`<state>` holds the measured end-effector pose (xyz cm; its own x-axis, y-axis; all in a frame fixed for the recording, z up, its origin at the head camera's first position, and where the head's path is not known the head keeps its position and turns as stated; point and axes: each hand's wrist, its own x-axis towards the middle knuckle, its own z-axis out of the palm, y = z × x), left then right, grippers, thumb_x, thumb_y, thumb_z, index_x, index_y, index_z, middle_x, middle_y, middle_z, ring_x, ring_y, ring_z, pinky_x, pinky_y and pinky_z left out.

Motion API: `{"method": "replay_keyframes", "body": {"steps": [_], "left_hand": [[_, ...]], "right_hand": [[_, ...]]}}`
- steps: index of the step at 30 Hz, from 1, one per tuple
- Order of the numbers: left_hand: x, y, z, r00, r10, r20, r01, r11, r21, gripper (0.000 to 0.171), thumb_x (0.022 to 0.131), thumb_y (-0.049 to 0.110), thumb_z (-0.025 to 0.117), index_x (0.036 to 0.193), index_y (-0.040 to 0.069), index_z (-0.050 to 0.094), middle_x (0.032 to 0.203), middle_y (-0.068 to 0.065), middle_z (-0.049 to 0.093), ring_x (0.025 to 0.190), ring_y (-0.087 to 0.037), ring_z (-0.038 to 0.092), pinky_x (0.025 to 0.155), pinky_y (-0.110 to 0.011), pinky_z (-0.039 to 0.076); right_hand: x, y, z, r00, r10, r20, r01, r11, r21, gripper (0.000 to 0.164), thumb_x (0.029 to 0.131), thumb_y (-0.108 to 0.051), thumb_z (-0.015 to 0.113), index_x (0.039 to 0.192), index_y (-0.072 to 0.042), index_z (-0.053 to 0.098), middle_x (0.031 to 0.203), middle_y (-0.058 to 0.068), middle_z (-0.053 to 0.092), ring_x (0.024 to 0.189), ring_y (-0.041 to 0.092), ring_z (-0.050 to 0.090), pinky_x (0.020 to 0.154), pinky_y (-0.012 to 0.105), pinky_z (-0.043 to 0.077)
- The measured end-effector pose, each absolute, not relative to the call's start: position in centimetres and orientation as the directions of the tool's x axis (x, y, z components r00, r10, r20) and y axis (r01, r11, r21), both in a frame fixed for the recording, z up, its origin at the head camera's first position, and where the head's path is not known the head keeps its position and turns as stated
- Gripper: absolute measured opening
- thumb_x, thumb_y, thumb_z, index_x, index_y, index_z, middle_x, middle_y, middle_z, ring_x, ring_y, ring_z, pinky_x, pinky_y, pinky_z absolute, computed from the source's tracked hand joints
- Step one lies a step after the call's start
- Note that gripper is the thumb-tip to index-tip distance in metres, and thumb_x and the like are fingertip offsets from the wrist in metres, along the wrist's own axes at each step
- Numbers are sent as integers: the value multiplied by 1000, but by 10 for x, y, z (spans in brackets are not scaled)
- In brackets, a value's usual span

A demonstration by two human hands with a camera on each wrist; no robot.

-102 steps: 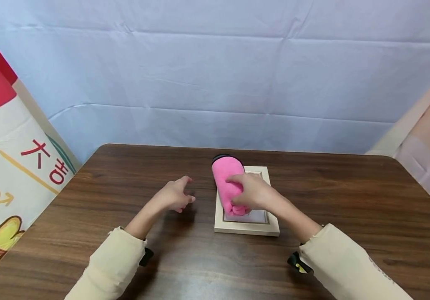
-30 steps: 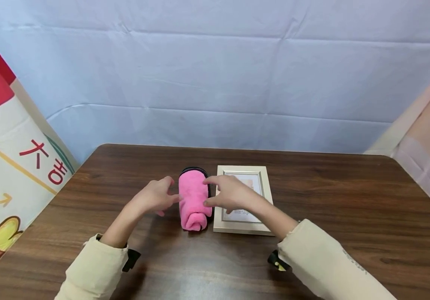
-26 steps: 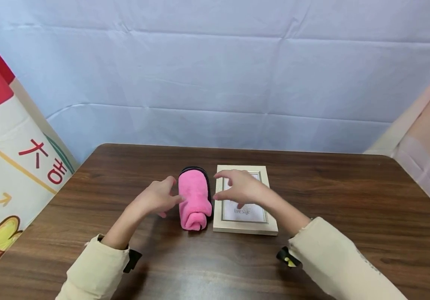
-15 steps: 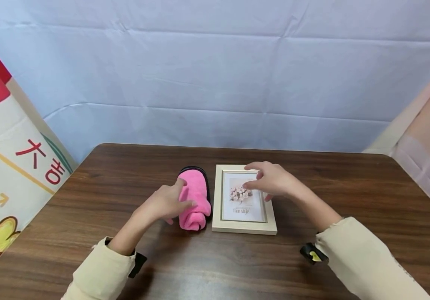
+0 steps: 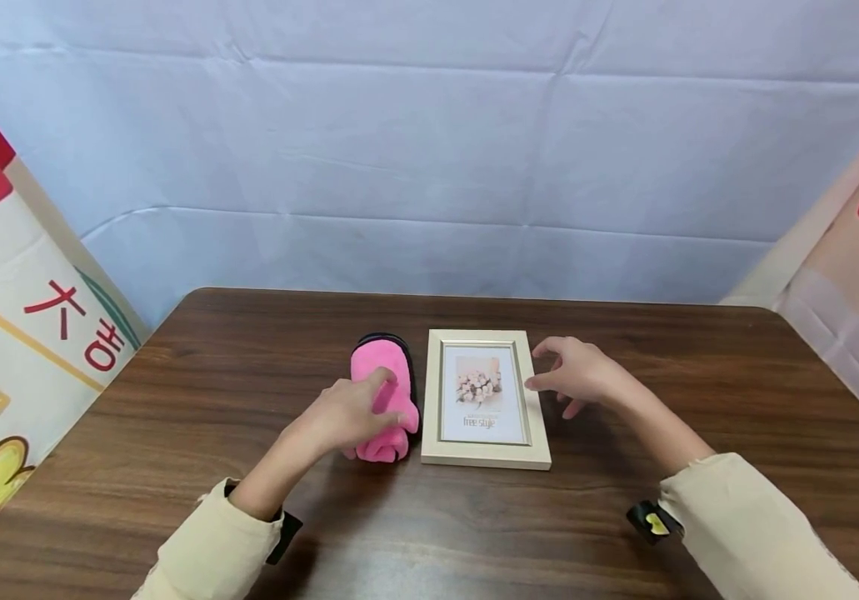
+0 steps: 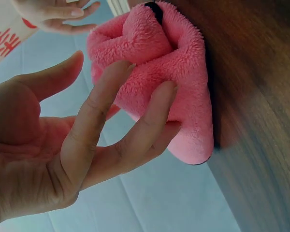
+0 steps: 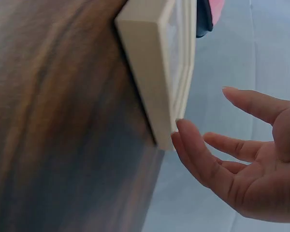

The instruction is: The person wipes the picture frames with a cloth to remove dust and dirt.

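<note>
A rolled pink plush towel with a dark edge lies on the table. Over its left side is my left hand, thumb and fingers spread and relaxed. The left wrist view shows the fingertips of the left hand right at the fluffy towel, not curled round it. To the right of the towel lies a cream picture frame with a flower print, face up. My right hand is at its right edge, fingers loosely bent. In the right wrist view, the right hand has fingertips near the frame's side.
The dark wooden table stretches around both things. A pale blue cloth backdrop hangs behind it. Printed panels stand on the left and the right.
Earlier the right hand had the towel over the frame; the towel now lies left of it. The right hand has since moved right to the frame's far edge, and the left hand onto the towel.
</note>
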<state>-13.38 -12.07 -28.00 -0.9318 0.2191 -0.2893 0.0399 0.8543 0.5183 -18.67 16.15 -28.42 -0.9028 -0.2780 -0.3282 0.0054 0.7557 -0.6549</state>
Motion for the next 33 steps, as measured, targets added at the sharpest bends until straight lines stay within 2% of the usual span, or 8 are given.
{"method": "replay_keyframes", "body": {"steps": [5,9,12,19,23,28,30,33], "left_hand": [[-132,-119,-282,-926,229,-301,47,858,511,34,86,19,60,117,16,47,65,-5,57,52,-19,55,44,-30,49],[-132,-116,-283,-926,239,-293,66,866,496,42,87,22,61,126,18,47,76,-7,56,47,-19,53,42,-28,47],[-131,-114,-285,-925,251,-284,92,876,474,43,87,26,63,127,18,48,82,-9,56,43,-19,51,41,-27,46],[-129,-112,-289,-919,288,-271,144,882,450,30,89,25,60,119,20,54,60,1,56,41,-14,49,39,-26,42],[-131,-112,-294,-916,304,-262,176,891,419,29,89,28,60,117,21,56,59,5,59,55,-16,53,50,-28,44],[-134,-112,-299,-922,318,-222,227,906,357,30,88,35,60,114,20,58,78,-3,63,85,-31,56,72,-39,47],[-136,-111,-300,-925,315,-215,227,907,354,29,87,36,60,112,20,59,81,-5,63,88,-34,55,73,-41,47],[-137,-111,-301,-928,303,-219,210,907,364,26,88,35,60,109,20,60,74,-1,63,85,-31,56,70,-38,47]], "right_hand": [[-184,165,-294,-883,-266,-386,71,738,-671,60,84,-16,65,130,8,35,104,23,49,68,25,58,52,36,55],[-182,164,-300,-867,-270,-420,103,725,-680,60,82,-13,67,129,7,36,99,22,50,66,25,58,51,36,55],[-180,162,-304,-860,-264,-436,128,716,-686,60,81,-10,68,128,7,36,90,21,52,65,26,59,50,37,55],[-177,158,-310,-859,-255,-444,141,716,-684,66,79,-6,68,132,8,32,83,21,54,63,27,60,50,37,55],[-176,157,-311,-854,-260,-451,150,708,-690,68,79,-4,68,133,9,29,81,21,54,62,28,60,50,37,55],[-176,156,-312,-854,-253,-454,157,707,-690,70,79,-4,68,134,9,27,79,21,55,61,28,60,50,36,55],[-176,155,-311,-853,-252,-456,158,708,-688,70,79,-4,68,134,9,27,79,20,55,61,28,60,50,36,55],[-175,155,-311,-853,-253,-457,156,711,-686,71,79,-4,68,134,9,26,80,20,55,61,27,60,51,36,55]]}}
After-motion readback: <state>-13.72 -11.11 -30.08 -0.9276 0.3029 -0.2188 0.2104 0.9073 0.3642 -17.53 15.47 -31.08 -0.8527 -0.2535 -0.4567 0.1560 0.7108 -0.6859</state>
